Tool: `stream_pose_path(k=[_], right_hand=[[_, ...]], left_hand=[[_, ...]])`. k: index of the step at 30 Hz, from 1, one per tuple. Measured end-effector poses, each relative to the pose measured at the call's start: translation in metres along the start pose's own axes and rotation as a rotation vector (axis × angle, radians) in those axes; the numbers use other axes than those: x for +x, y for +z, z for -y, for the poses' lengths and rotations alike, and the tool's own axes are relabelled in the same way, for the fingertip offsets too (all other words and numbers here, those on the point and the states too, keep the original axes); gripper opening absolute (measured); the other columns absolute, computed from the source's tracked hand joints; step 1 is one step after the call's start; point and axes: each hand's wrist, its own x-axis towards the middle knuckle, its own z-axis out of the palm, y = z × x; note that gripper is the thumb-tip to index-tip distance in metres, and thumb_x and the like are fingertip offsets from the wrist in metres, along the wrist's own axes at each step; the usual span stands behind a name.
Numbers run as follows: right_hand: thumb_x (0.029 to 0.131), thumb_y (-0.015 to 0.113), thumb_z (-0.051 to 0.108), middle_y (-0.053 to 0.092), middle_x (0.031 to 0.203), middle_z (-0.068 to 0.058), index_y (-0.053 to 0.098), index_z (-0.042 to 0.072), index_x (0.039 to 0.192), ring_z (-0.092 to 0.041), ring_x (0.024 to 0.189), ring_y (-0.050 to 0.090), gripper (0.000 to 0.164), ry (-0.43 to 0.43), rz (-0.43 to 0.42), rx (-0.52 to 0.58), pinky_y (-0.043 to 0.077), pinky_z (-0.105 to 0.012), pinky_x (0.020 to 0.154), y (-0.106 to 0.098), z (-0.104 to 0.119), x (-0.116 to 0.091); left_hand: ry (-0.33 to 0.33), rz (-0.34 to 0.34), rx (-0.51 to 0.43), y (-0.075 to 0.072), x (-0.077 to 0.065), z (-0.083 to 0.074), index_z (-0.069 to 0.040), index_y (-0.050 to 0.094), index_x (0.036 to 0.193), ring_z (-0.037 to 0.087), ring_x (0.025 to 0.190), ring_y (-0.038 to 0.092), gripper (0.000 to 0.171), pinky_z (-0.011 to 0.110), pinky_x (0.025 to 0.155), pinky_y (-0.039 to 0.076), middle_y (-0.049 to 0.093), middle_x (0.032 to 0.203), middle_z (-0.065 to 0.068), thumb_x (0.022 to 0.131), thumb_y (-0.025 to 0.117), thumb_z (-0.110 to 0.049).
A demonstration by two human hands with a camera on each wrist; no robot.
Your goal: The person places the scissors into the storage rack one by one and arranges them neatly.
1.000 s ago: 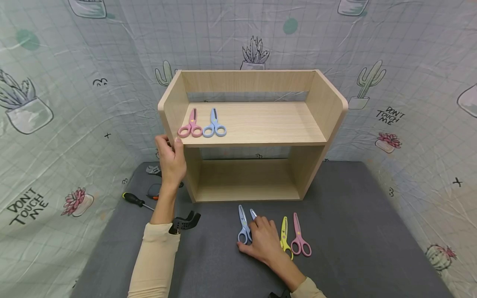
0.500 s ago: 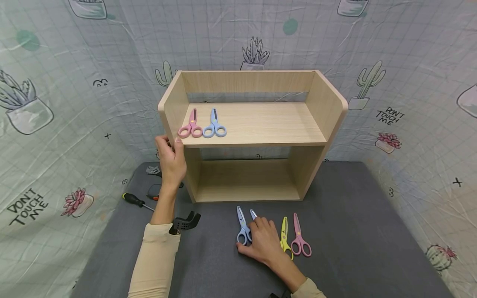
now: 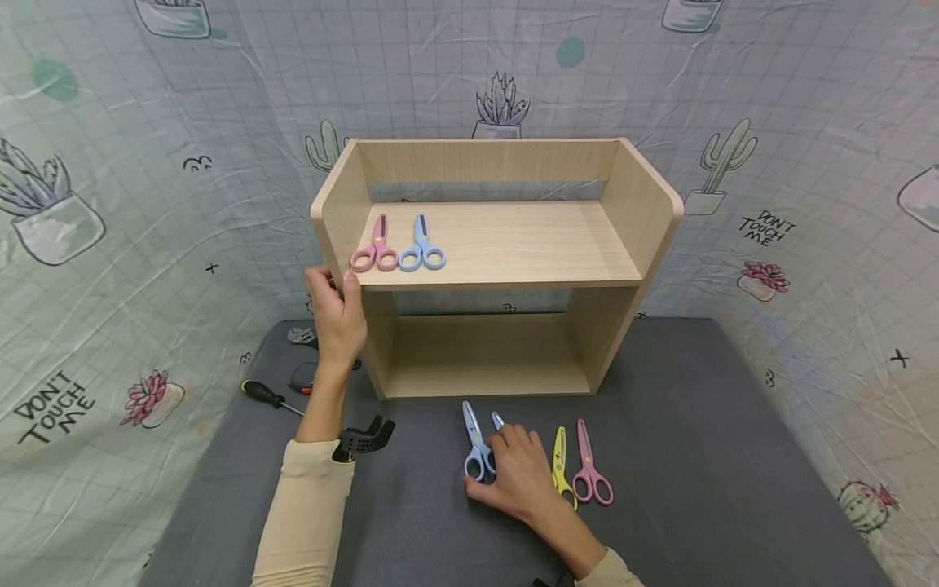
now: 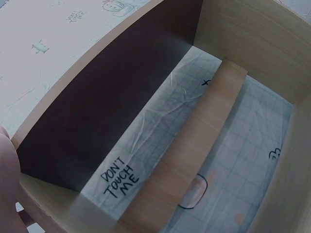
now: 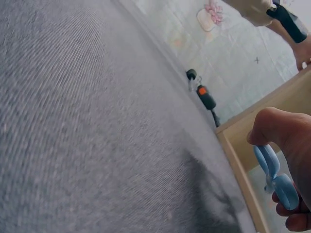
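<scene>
Item: blue scissors (image 3: pixel 478 441), before the wooden shelf (image 3: pixel 506 244); long axis near-to-far, blades pointing shelfward, leaning slightly left. We note right hand (image 3: pixel 519 474), thumb and fingers pinching the handles; left hand (image 3: pixel 339 322), fingers gripping the shelf's left side.

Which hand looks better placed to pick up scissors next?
The right hand, I'd judge: it already pinches blue scissors, thumb at a handle loop. The left hand grips the side of the wooden shelf, farther from the scissors on the table.

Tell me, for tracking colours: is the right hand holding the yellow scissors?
No, the right hand holds blue scissors; the yellow pair lies apart.
</scene>
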Motion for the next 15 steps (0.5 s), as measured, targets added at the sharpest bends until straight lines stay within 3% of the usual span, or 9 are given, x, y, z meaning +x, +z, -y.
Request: stream_pose_path(k=[3,6,10,15], right_hand=[[0.064,0.074,0.064,0.060,0.088,0.002,0.072,0.013,0.095,-0.017,0.082,0.053,0.060,-0.002,-0.005,0.007,0.040,-0.034,0.073,-0.005,0.002,0.001],[0.063,0.074,0.064,0.059,0.087,0.002,0.072,0.013,0.094,-0.017,0.081,0.053,0.061,-0.011,-0.031,0.025,0.040,-0.034,0.073,-0.011,0.004,0.002],[0.061,0.075,0.062,0.057,0.086,0.003,0.071,0.013,0.091,-0.017,0.079,0.051,0.058,-0.042,-0.093,0.052,0.039,-0.033,0.072,-0.020,0.008,0.004],[0.059,0.077,0.059,0.055,0.084,0.003,0.070,0.012,0.090,-0.016,0.076,0.049,0.057,-0.093,-0.174,0.087,0.038,-0.031,0.069,-0.037,0.013,0.009]], left_hand=[[-0.008,0.004,-0.013,-0.002,-0.004,-0.018,0.014,0.037,0.115,0.007,0.088,0.035,0.034,0.029,0.076,0.031,0.040,0.110,0.027,0.099,0.042,-0.016],[-0.020,0.004,-0.018,-0.002,-0.004,-0.022,0.017,0.036,0.116,0.006,0.087,0.033,0.032,0.029,0.076,0.029,0.039,0.112,0.032,0.098,0.042,-0.008],[-0.009,-0.002,-0.004,0.001,0.000,0.002,0.015,0.037,0.118,0.007,0.088,0.034,0.034,0.030,0.076,0.029,0.040,0.114,0.031,0.099,0.043,-0.013],[-0.005,-0.002,0.012,0.000,0.001,0.006,0.011,0.038,0.118,0.010,0.088,0.037,0.037,0.031,0.075,0.031,0.042,0.112,0.026,0.100,0.043,-0.020]])
